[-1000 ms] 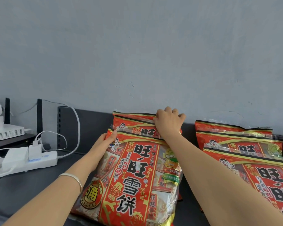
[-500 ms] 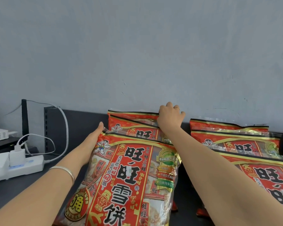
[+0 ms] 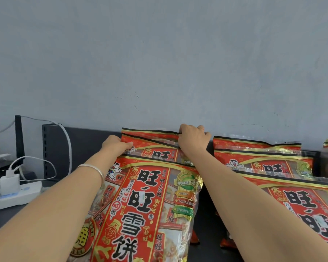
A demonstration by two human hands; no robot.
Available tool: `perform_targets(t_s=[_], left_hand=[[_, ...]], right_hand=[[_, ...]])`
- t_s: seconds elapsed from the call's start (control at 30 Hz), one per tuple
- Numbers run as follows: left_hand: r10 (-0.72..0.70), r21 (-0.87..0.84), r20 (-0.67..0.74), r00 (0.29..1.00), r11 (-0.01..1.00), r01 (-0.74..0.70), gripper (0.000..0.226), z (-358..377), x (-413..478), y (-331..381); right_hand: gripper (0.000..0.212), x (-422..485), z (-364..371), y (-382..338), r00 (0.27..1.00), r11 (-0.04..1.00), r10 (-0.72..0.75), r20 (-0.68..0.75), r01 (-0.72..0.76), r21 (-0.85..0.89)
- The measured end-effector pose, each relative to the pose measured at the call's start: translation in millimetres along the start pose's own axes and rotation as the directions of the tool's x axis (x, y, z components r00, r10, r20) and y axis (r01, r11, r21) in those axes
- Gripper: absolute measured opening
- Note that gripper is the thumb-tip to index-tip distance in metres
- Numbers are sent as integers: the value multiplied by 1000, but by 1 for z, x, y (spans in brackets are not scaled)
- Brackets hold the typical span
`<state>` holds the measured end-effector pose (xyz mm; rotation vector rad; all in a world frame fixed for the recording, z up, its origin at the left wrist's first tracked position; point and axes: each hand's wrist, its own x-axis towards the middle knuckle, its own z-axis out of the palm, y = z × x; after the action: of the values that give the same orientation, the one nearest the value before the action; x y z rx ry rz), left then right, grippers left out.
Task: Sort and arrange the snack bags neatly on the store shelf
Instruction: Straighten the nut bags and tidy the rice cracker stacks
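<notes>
Three red snack bags stand in a row, one behind another, on the dark shelf [image 3: 206, 233]. The front bag [image 3: 140, 208] is largest in view. Behind it are the middle bag [image 3: 155, 150] and the rear bag [image 3: 150, 131] against the wall. My left hand [image 3: 115, 145] pinches the top left corner of the middle bag. My right hand [image 3: 193, 138] grips the top right edges of the two rear bags, fingers curled over them. A second stack of the same red bags [image 3: 263, 161] stands to the right.
A white power strip [image 3: 17, 193] with a plugged charger and cables lies at the left. Behind it rises a black slotted shelf upright [image 3: 46, 148]. A grey wall [image 3: 159, 63] backs the shelf. A dark gap separates the two bag rows.
My left hand left the front bag's side and moved up and back to the middle bag's top left corner. My right hand stays on the rear bags' top edge.
</notes>
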<state>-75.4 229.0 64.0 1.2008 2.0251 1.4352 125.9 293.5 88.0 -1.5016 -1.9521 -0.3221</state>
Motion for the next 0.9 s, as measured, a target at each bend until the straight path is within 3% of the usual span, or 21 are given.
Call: perform_targets(t_s=[0.13, 0.37, 0.43, 0.5, 0.57, 0.67, 0.8, 0.9], left_hand=[[34, 157, -142, 989, 988, -11, 20, 5, 7, -7], [48, 157, -228, 972, 988, -12, 26, 6, 1, -13], [124, 257, -318, 940, 965, -40, 46, 9, -6, -9], [294, 417, -351, 889, 899, -132, 55, 14, -19, -2], [444, 518, -272, 854, 815, -258, 51, 22, -33, 4], [560, 593, -94, 823, 696, -405, 39, 33, -50, 3], [577, 592, -42, 816, 672, -445, 32, 34, -66, -4], [534, 577, -34, 845, 700, -420, 33, 29, -75, -9]], right_hand=[[26, 1, 0, 4, 1000, 1000, -1, -29, 1, 8], [32, 3, -3, 5, 999, 1000, 12, 53, -13, 15], [36, 0, -4, 7, 1000, 1000, 2, -2, -2, 21], [37, -7, -2, 10, 995, 998, -20, -102, 26, 53], [34, -17, -3, 8, 984, 996, -44, -172, 57, 68], [28, -36, -9, 1, 965, 986, -157, -210, 167, 29], [30, -65, -18, -14, 940, 939, -341, 26, 339, 54], [33, -82, -16, -26, 954, 943, -275, 120, 292, -160]])
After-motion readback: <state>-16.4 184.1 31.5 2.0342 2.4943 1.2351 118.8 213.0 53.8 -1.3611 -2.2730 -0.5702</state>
